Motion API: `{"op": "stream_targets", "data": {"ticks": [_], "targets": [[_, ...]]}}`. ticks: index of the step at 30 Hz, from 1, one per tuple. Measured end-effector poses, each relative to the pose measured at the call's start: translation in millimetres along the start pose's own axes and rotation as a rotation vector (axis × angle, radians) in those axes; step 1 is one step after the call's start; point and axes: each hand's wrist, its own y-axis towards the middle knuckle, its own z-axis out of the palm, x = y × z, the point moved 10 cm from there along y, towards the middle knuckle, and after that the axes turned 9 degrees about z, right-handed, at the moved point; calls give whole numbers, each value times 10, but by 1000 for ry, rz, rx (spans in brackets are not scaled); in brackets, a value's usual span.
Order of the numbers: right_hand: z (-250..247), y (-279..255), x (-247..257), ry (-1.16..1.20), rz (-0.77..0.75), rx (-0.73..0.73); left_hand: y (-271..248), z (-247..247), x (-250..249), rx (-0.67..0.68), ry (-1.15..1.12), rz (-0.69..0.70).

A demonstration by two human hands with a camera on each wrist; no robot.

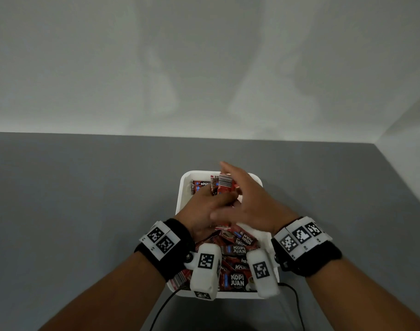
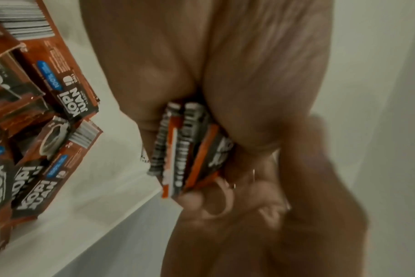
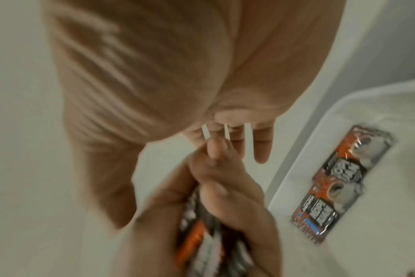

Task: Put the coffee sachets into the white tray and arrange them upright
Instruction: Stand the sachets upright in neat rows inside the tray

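Note:
A white tray (image 1: 180,194) sits on the grey table, with several red-and-black coffee sachets (image 1: 237,249) lying loose in its near half. My left hand (image 1: 204,204) grips a small bundle of sachets (image 1: 224,185) on edge over the tray's far half; the bundle (image 2: 185,146) shows between thumb and fingers. My right hand (image 1: 247,199) is held flat with straight fingers (image 3: 261,146) against the right side of that bundle (image 3: 201,234). A few sachets (image 3: 339,187) stand against the far wall, also seen at the far left (image 1: 199,185).
The grey table (image 1: 85,211) ends at a pale wall behind and another wall on the right. Two black cables (image 1: 166,304) run off the table's near edge just below the tray. White tray wall (image 2: 95,215) borders the loose sachets (image 2: 66,90).

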Motion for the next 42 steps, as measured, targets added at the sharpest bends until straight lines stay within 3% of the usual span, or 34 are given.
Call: {"op": "stream_targets", "data": {"ticks": [2,5,8,11,17,21,26,31,34,38,40,42], "targets": [[-162,52,-105,238,77,-123,6,-42,-16,-21,79,8],[-347,79,-190,278,100,-262,17,-63,-30,-35,172,21],[-432,24,-221,346,90,-304,10,-96,1,-39,142,-41],[-452,-51,-266,587,88,-299,-7,-217,66,-97,10,-143],[-510,-181,-325,810,72,-276,-33,-454,-100,-140,0,-44],[-515,-226,-343,507,95,-319,-37,-505,-189,-136,62,33],[-495,-234,-345,514,87,-363,-49,-564,-227,-183,161,92],[-378,-172,-337,247,122,-275,-45,-551,-251,-153,275,122],[-308,-215,-188,-55,95,-249,-53,-533,-235,-142,316,118],[91,-179,-42,-438,46,-92,-62,-406,-195,-113,329,110],[218,-138,-43,-518,39,-84,-66,-357,-186,-111,290,103],[178,-125,-48,-431,57,-136,-85,-382,-151,-158,217,67]]}}
